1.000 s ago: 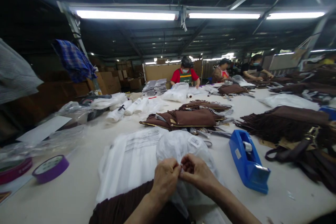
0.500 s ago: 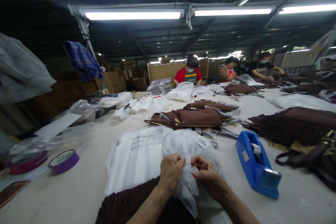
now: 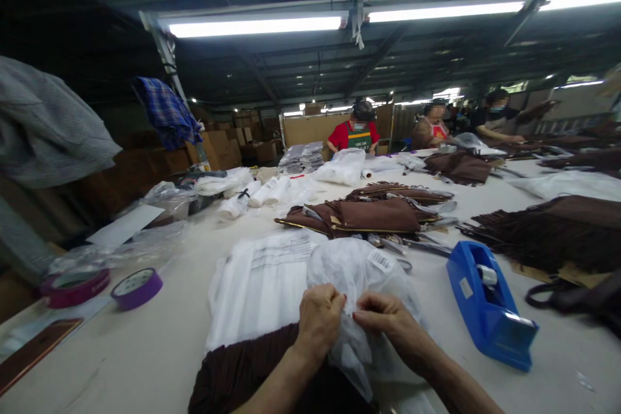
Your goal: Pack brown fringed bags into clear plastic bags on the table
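Note:
A crumpled, cloudy white plastic bag (image 3: 352,262) with a barcode label (image 3: 381,261) lies in front of me. My left hand (image 3: 317,320) is closed, gripping the gathered plastic between thumb and fingers. Just to its right, my right hand (image 3: 391,318) pinches the same bag, thumb and index finger close together. Under my forearms is a dark brown fringed item (image 3: 247,365), partly covered by the plastic. Beyond its fringe, to the left of my hands, lie flat white plastic bags (image 3: 259,291) with printed lines.
A blue tape dispenser (image 3: 490,314) stands to the right. Brown zippered pouches (image 3: 378,215) are piled ahead, and a brown fringed bag (image 3: 557,233) lies further right. At left are a purple tape roll (image 3: 137,289) and a phone (image 3: 36,352). A co-worker in red (image 3: 341,136) is across the table.
The view has turned slightly, so things appear further right. My right thumb and index finger have drawn closer together on the plastic. Both hands stay at the bag.

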A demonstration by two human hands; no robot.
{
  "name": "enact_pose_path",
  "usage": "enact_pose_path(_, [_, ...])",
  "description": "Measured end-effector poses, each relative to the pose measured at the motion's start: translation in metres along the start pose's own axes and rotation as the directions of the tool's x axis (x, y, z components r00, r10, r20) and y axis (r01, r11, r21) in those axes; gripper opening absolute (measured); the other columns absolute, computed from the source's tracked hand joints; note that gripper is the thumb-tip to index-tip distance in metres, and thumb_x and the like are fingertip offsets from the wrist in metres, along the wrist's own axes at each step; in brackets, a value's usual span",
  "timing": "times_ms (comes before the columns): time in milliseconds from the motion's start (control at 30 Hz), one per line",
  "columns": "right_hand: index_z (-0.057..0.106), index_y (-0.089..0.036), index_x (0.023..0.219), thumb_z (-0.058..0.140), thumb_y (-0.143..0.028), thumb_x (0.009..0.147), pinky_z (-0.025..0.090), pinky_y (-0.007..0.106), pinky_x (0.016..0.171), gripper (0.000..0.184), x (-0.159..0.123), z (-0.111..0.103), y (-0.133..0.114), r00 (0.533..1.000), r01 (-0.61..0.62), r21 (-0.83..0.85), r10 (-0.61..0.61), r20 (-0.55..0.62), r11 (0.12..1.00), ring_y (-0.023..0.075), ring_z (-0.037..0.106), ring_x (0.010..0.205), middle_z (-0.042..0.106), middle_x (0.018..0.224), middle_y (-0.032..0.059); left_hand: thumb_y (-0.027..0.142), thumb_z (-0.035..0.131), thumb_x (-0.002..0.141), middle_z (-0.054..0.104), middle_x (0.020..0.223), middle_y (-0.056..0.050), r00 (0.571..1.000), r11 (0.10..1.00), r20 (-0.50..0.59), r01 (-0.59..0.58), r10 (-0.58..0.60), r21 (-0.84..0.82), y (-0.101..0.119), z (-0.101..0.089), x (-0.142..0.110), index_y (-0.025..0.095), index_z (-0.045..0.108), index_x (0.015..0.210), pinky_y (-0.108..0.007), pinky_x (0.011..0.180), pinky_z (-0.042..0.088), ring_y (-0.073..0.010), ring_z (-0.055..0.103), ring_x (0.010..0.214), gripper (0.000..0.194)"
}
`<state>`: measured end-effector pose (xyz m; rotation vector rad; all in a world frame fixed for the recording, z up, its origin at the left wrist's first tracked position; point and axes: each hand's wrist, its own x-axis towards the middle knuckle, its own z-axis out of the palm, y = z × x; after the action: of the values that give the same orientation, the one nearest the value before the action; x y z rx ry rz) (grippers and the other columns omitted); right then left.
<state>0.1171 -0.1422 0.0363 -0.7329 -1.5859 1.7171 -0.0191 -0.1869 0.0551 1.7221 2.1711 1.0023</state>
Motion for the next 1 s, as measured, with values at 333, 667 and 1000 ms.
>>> enact_pose_path(333, [0.055,-0.017,0.056,0.075,-0.038,0.056,0.029,0.024,0.058,0.028,-0.014,-0.01,0.008,0.991,-0.038,0.359,-0.011,0.134,0.933,0.0099,0.037,0.059,0.044,0.057,-0.0038,0.026,0.045,0.073,0.04,0.054,0.004,0.999,0.988,0.013,0.032,-0.03,-0.15,-0.015,-0.003,0.017,0.02,0.036,0.051,-0.027,0.062,0.031,-0.0129,0.043,0.059,0.025])
enact_pose_path(667, [0.064,-0.021,0.068,0.076,-0.036,0.058,0.039,0.028,0.079,0.021,-0.026,-0.013,0.014,0.997,0.004,0.535,0.036,-0.063,0.845,0.0145,0.052,0.081,0.061,0.082,0.0,0.038,0.077,0.049,0.033,0.137,-0.015,0.933,0.964,0.274,-0.183,0.231,-0.192,-0.006,-0.023,-0.026,0.019,0.029,0.133,-0.047,0.102,0.029,-0.0324,0.034,0.123,0.098])
enact_pose_path(1000, [0.053,-0.019,0.051,0.066,-0.044,0.063,0.034,0.028,0.059,0.031,-0.061,-0.02,0.017,0.998,0.056,0.336,-0.045,-0.039,0.94,0.0141,0.042,0.059,0.047,0.056,0.0004,0.03,0.067,0.059,0.052,0.056,0.004,0.974,0.785,0.212,0.193,-0.08,-0.589,-0.003,-0.008,0.008,0.015,0.057,0.063,-0.022,0.051,0.037,-0.0112,0.048,0.055,0.018])
